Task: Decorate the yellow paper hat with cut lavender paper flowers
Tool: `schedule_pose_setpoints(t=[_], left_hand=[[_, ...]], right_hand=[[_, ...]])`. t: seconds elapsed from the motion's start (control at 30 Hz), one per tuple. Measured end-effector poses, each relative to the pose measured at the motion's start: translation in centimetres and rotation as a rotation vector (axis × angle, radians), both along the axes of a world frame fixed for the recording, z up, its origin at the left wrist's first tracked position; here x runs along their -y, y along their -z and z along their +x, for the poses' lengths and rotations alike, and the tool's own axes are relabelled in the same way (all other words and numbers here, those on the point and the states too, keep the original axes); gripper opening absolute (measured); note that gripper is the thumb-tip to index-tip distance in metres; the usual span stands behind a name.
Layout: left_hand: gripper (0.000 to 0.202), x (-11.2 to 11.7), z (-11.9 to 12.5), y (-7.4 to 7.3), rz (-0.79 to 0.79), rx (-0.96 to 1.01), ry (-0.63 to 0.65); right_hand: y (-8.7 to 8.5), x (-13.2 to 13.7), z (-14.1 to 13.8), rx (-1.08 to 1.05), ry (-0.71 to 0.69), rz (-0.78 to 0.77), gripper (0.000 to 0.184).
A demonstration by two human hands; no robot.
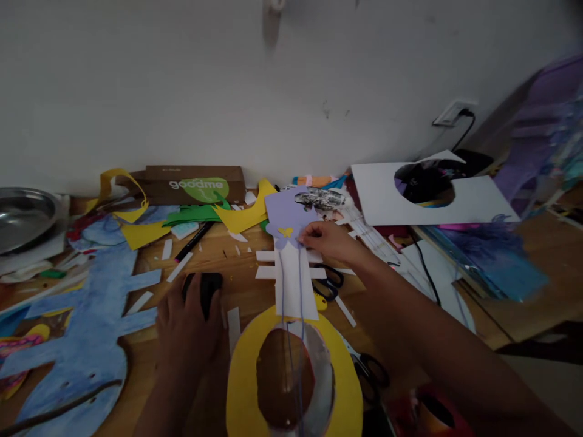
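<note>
My right hand (330, 243) is closed in a pinch at the lower right edge of a purple paper shape (285, 209). A small yellow paper bow (286, 232) lies on that shape. Below it runs a white paper strip (296, 285) with purple strings along it, reaching down to a yellow paper ring (243, 376) with a hole in its middle. Together they look like a paper guitar. On the left, my left hand (189, 321) rests on the table with its fingers curled over a dark, smooth object (210, 288); its kind is unclear.
A blue painted cutout (102, 291) lies at left, near a metal bowl (27, 218). A brown box (195, 184) stands by the wall. Scissors (371, 370) lie right of the ring. A white board with a hole (373, 194) sits at back right, amid paper scraps.
</note>
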State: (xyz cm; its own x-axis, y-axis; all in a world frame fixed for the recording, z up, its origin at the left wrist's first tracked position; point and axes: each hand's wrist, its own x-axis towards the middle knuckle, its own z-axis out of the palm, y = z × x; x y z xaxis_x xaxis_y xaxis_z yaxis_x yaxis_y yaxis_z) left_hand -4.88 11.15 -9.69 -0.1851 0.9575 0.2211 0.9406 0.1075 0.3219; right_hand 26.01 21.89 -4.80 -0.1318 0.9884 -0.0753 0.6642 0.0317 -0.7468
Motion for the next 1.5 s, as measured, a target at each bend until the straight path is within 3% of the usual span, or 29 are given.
schedule_pose_setpoints(t=[0.13, 0.23, 0.3, 0.47, 0.6, 0.77, 0.97, 1.07, 1.27, 1.5], left_hand=[[0.048, -2.4, 1.6, -3.4, 0.108, 0.335, 0.206], [0.042, -5.1, 3.7, -4.8, -0.043, 0.756, 0.265], [0.039, -7.1, 5.3, -4.6, -0.136, 0.937, 0.251], [0.041, -10.5, 7.8, -2.1, -0.253, 1.121, 0.141], [0.041, -10.7, 8.5, -1.2, -0.362, 1.347, 0.136], [0.028, -9.7, 9.2, -1.8, -0.521, 1.607, 0.178], [0.017, -9.1, 9.7, -2.8, -0.748, 1.803, 0.172], [0.012, -9.2, 9.6, -3.0, -0.788, 1.857, 0.164], [0.01, -9.3, 9.2, -2.9, -0.851, 1.861, 0.115], [0.018, -9.3, 9.1, -2.7, -0.789, 1.842, 0.091]], right_hand=[[0.3, -0.3, -0.8, 0.054, -0.01, 0.045, 0.012], [0.4, -0.6, -1.1, 0.098, -0.005, 0.085, 0.009], [0.3, -0.7, -1.2, 0.13, 0.0, 0.105, 0.008], [0.1, -0.4, -1.5, 0.198, 0.009, 0.145, 0.008], [0.4, -0.4, -1.7, 0.205, 0.001, 0.186, 0.009], [0.1, 0.6, -1.2, 0.154, 0.006, 0.286, 0.009], [-0.7, 4.9, -0.6, 0.103, 0.049, 0.43, 0.023], [-0.4, 6.0, -0.6, 0.103, 0.016, 0.438, 0.031], [0.0, 5.5, -0.8, 0.119, -0.019, 0.42, 0.034], [-0.5, 5.1, -1.4, 0.147, -0.065, 0.393, 0.035]])
